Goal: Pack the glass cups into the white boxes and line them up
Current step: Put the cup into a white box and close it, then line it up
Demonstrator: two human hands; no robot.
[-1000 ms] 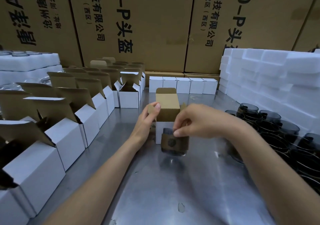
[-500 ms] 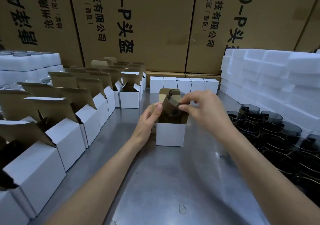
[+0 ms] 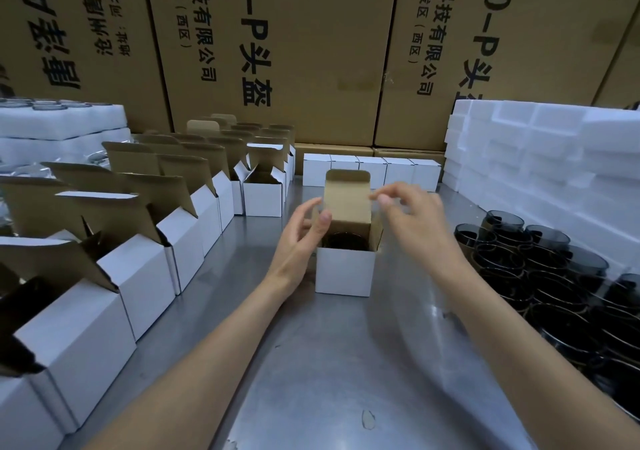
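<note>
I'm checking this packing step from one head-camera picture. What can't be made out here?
- Cup in the open box: only its dark rim shows; the box walls hide the rest.
- Closed boxes at the back: contents hidden; the raised flap covers part of the row.
- Left hand: whether it touches the box is unclear.
- Stacked cups: cut by the right edge, count unknown.
</note>
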